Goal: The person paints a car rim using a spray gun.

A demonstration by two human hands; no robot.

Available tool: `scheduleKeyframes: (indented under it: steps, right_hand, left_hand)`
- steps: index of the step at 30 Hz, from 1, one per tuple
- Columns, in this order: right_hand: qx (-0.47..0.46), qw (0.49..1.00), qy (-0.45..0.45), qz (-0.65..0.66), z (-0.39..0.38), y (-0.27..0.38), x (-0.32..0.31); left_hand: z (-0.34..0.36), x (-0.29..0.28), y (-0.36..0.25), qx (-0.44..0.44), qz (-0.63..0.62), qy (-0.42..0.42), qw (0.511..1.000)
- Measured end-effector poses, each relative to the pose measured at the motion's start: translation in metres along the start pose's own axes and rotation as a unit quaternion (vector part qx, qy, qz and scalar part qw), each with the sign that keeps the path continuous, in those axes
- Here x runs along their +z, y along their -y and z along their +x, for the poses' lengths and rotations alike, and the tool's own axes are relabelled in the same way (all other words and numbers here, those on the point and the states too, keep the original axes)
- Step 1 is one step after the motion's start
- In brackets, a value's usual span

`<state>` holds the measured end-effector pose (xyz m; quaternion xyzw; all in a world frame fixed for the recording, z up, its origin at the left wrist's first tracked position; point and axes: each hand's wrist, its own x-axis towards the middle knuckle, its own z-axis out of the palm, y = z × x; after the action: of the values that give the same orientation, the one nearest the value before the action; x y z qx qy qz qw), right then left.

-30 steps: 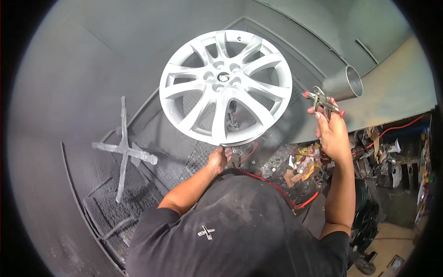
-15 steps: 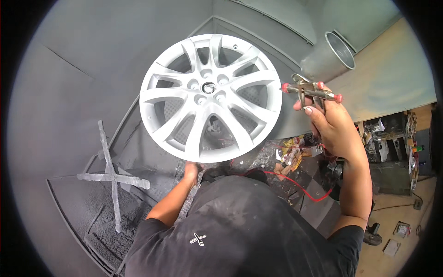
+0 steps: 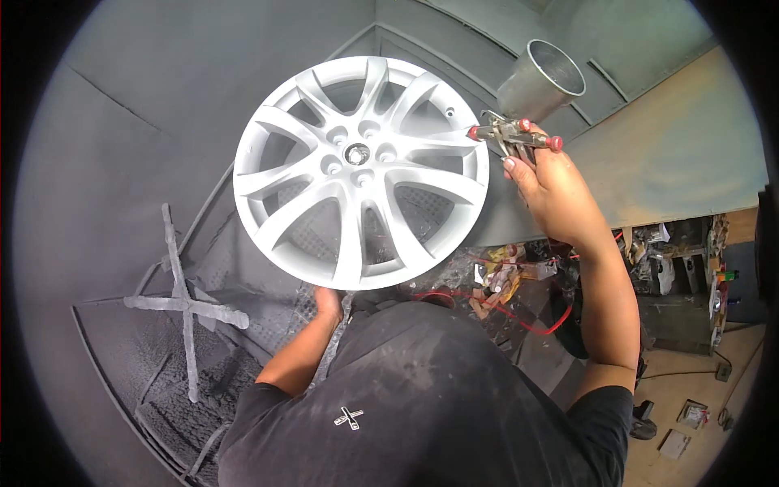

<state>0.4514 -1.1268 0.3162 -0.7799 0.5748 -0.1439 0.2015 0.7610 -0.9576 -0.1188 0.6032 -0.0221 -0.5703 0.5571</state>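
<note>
A silver-white alloy car wheel (image 3: 350, 223) with paired spokes faces up in front of me, a dark round emblem at its hub. My left hand (image 3: 329, 303) is at the near edge of the rim, partly under it; the wheel hides its fingers, so I cannot tell how they lie. My right hand (image 3: 556, 183) is closed around a metal spray gun (image 3: 519, 138) with red knobs, level with the wheel's right edge. A wide silver cup (image 3: 531, 91) sits at the far side of the gun, tilted, its mouth facing up and right.
To the left stands a grey-coated cross-shaped stand (image 3: 187, 306). Grey booth walls (image 3: 162, 73) rise behind and left. A red hose (image 3: 540, 329) curves past crumpled litter (image 3: 499, 284) on the floor. At right is a cluttered shelf (image 3: 682, 276).
The wheel has turned clockwise; its valve hole has moved right and nearer. My right hand has carried the spray gun leftward and slightly away, close to the rim. The left hand has barely shifted.
</note>
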Motion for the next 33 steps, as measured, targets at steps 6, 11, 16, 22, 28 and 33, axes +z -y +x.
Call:
scheduleKeyframes:
  steps: [6, 11, 16, 22, 28, 33]
  right_hand:
    - [0.0, 0.997, -0.073, 0.027, -0.001, -0.03, -0.015]
    - [-0.038, 0.988, -0.137, -0.067, -0.004, -0.066, -0.023]
    - [0.025, 0.993, -0.108, -0.041, 0.0, -0.06, -0.019]
    - [-0.01, 0.996, -0.032, 0.083, -0.008, -0.043, -0.015]
    - [0.05, 0.98, 0.089, 0.173, 0.006, -0.01, -0.009]
    - [-0.123, 0.989, -0.042, 0.072, 0.019, -0.017, 0.02]
  left_hand:
    - [-0.025, 0.016, 0.019, -0.11, 0.005, 0.058, 0.992]
    - [0.001, -0.006, 0.033, -0.044, 0.053, 0.055, 0.996]
    - [-0.02, 0.023, -0.009, -0.024, 0.013, -0.021, 0.999]
    - [0.006, 0.005, -0.01, -0.008, -0.046, -0.028, 0.999]
    - [-0.028, 0.045, -0.025, -0.075, -0.056, -0.072, 0.993]
    - [-0.017, 0.025, 0.003, -0.117, -0.018, -0.014, 0.993]
